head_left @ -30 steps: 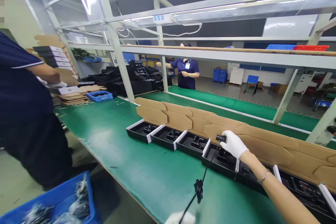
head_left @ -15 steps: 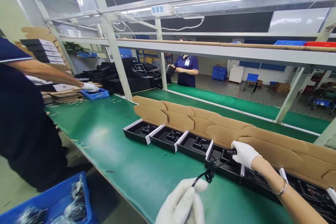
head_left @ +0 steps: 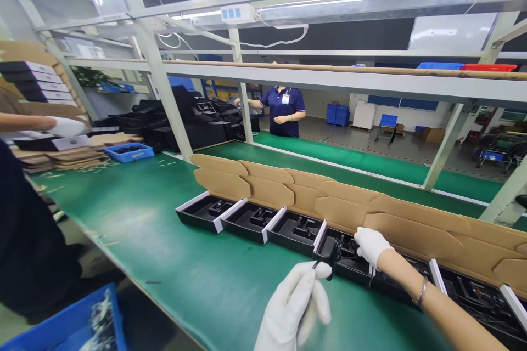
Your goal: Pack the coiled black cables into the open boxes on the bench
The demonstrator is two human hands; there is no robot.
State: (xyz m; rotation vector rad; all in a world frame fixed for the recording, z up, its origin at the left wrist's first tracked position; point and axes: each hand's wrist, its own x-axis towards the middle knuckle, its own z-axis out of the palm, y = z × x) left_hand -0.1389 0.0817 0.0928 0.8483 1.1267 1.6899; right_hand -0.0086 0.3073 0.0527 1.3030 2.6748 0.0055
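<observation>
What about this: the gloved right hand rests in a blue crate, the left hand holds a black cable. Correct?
The head view shows the right hand in a black tray, not a blue crate; the left hand holds the black cable.

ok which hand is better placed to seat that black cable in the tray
Right, probably: the right hand is over the black tray, while the left hand is further back, pinching the cable.

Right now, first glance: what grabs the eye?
A row of open black boxes runs along the green workbench, backed by tan cardboard inserts. White-gloved hands work at one box: the left hand pinches a black cable, the right hand reaches into the box. Beyond the rack, a co-worker in a navy polo stands.
</observation>
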